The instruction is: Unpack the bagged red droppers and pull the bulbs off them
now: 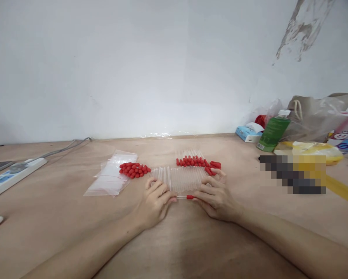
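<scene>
Between my two hands lies a thin clear dropper tube (pixel 181 197) with a red rubber bulb (pixel 189 197) on its right end. My left hand (pixel 158 199) pinches the tube, and the fingers of my right hand (pixel 217 197) are closed on the bulb. Just beyond my hands, clear tubes (pixel 176 179) lie side by side in a row. Behind them, several droppers with red bulbs (pixel 191 161) are lined up, and a few bulbs sit near my right fingertips. A pile of loose red bulbs (pixel 133 169) rests at the left, partly over clear plastic bags (pixel 109 178).
A power strip (pixel 16 176) with a grey cable lies at the left. On the right stand a green bottle (pixel 274 131), a tissue pack (pixel 248 133), a yellow plastic bag (pixel 319 152) and other bags (pixel 313 116). A blurred dark object (pixel 293 174) lies before them. A white wall (pixel 118 69) closes the back.
</scene>
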Motion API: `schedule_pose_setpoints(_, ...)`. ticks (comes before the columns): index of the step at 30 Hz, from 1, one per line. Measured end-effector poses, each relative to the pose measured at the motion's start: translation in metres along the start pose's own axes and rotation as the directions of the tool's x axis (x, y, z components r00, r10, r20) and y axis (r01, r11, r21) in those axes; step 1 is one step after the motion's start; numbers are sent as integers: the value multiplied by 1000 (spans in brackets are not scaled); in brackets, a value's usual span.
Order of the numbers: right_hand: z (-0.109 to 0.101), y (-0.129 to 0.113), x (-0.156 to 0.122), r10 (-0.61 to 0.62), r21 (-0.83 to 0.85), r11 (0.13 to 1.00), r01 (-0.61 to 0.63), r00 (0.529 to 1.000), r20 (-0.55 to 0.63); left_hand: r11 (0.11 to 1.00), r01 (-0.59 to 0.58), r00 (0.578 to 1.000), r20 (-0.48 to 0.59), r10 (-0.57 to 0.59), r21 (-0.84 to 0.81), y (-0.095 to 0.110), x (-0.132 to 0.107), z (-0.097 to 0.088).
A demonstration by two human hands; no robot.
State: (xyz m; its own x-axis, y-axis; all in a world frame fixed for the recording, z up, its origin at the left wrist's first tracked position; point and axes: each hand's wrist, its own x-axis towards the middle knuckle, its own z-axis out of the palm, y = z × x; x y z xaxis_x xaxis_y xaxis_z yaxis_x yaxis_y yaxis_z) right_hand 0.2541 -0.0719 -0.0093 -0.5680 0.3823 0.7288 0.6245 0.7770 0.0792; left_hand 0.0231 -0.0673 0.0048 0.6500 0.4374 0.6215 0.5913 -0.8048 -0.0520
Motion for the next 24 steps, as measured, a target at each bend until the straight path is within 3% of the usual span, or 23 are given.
schedule_pose_setpoints(6,-4,2,-6,11,20,1000,-11,1000,4,1000,-11,1000,-14,11,16,-4,-4,-3)
schedule_pose_setpoints(8,-9,12,-11,95,-1,995,-95,995,-26,998,37,998,-57,-34,54,-12,-10,-6)
schedule_pose_setpoints(10,-14,27,-15,254,-20,966,-257,963,-92,989,124,985,-127,-113,83,-22,-15,-8)
schedule_pose_setpoints(12,-15,44,-17,410,61,912,-406,894,-183,980,195,968,-168,-185,44,-29,-18,-7)
schedule_pose_setpoints(15,-12,68,-18,579,232,813,-534,784,-224,970,233,959,-149,-241,-70,-34,-16,-3)
schedule_pose_setpoints(17,-10,82,-20,676,259,737,-624,693,-252,967,241,959,-132,-250,-80,-37,-13,-2)
schedule_pose_setpoints(21,-9,107,-22,834,323,552,-769,508,-214,961,275,941,-194,-276,-30,-49,-8,-6)
schedule_pose_setpoints(23,-8,114,-20,864,367,501,-784,476,-162,957,291,925,-250,-287,-24,-53,-2,-9)
schedule_pose_setpoints(24,-7,114,-18,863,375,501,-780,484,-147,958,286,922,-266,-281,-20,-54,1,-9)
